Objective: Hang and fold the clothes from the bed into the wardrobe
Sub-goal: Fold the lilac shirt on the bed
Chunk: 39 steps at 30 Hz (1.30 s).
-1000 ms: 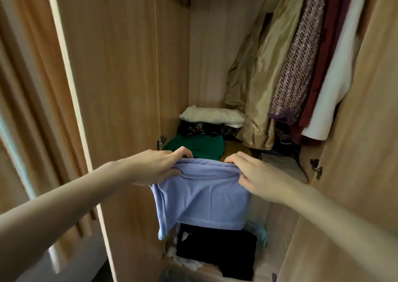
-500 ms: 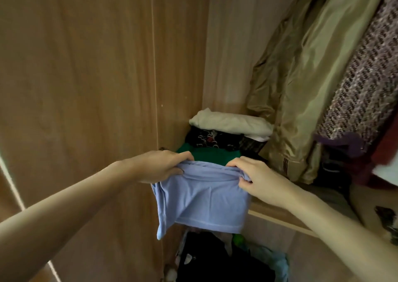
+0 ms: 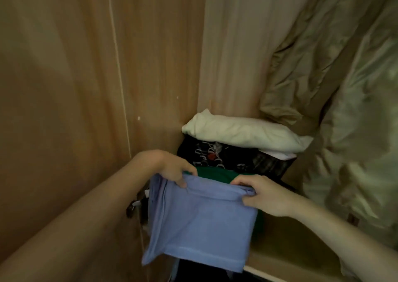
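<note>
Both hands' fingers, left hand (image 3: 172, 169) and right hand (image 3: 262, 193), pinch the folded light-blue cotton garment (image 3: 202, 223) by its top edge, just before the green folded garment (image 3: 215, 174) on the wardrobe shelf (image 3: 286, 249); placing remains.

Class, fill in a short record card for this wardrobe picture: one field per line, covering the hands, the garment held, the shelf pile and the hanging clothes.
left hand: left hand pinches the top left edge of the blue garment
right hand: right hand grips its bunched top right corner
blue garment: folded, hanging down in front of the shelf
shelf pile: cream cloth on top, black printed garment under it, green garment in front
hanging clothes: shiny olive jacket on the right
</note>
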### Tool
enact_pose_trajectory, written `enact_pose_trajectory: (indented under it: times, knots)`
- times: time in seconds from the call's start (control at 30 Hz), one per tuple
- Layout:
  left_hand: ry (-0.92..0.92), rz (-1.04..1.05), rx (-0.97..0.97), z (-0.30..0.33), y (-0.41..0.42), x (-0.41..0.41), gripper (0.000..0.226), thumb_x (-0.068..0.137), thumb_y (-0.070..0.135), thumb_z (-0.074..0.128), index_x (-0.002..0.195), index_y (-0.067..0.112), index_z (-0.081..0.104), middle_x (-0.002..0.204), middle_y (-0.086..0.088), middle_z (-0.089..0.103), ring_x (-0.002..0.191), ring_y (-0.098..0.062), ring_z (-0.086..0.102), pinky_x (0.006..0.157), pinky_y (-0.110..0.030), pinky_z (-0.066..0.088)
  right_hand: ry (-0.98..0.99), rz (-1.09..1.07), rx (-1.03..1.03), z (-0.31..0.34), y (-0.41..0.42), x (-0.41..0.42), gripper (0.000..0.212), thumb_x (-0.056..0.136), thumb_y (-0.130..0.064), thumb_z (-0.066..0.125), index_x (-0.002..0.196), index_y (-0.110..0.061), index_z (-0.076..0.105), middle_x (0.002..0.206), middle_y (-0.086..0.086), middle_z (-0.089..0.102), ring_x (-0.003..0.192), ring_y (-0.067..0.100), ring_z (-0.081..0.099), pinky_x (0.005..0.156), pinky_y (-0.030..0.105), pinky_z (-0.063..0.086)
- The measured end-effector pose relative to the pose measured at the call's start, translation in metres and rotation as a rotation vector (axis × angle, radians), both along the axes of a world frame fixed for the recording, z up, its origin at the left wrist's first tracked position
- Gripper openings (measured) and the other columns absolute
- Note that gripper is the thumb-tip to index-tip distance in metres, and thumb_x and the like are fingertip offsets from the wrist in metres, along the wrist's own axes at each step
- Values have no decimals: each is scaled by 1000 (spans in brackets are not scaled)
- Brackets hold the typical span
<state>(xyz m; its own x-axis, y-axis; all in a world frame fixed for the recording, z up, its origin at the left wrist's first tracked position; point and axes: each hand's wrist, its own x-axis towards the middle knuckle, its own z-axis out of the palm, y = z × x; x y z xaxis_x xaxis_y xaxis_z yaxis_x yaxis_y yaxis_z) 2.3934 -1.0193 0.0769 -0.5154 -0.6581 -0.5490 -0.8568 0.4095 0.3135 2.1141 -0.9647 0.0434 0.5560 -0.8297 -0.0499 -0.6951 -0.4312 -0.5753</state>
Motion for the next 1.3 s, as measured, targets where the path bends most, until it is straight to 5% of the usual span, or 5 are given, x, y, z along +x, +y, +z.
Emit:
enact_pose_trajectory:
  times: [0.5,0.67,0.9,1.03,1.3]
  knots:
    - [-293,154,-211,-73,-135,-32,46,96,26,53,140,20,44,147,-6,38,130,-27,39,109,-39,31,241,-299,-1,-69,-146,27,27,91,-15,52,117,-20,55,110,5,59,103,25,59,85,37,50]
    - [434,395,-937,-158,-67,-41,44,82,22,38,123,22,54,146,-3,43,128,-23,42,108,-50,34,349,-648,-615,-99,-102,60,36,74,-26,62,109,-24,61,115,5,58,102,27,58,81,45,50]
    - [298,384,-718,-199,-72,-23,55,92,66,14,145,54,20,156,25,-15,147,-10,-18,105,-42,-36,315,-482,-330,-156,-83,79,56,96,-65,22,149,-47,23,163,-8,9,150,17,10,117,46,-3]
    - [264,381,-616,-207,-77,-15,68,81,85,3,144,60,-6,153,26,-28,143,-11,-30,116,-52,-17,271,-493,-297,-166,-83,70,60,92,-72,10,144,-57,-15,153,-20,-33,141,7,-32,112,38,-26]
    - [273,436,-584,-217,-88,-18,76,71,90,-9,136,58,-28,153,26,-27,144,-8,-25,120,-49,-8,266,-514,-287,-173,-89,72,64,90,-72,3,150,-50,-4,158,-16,-22,145,9,-26,117,41,-18]
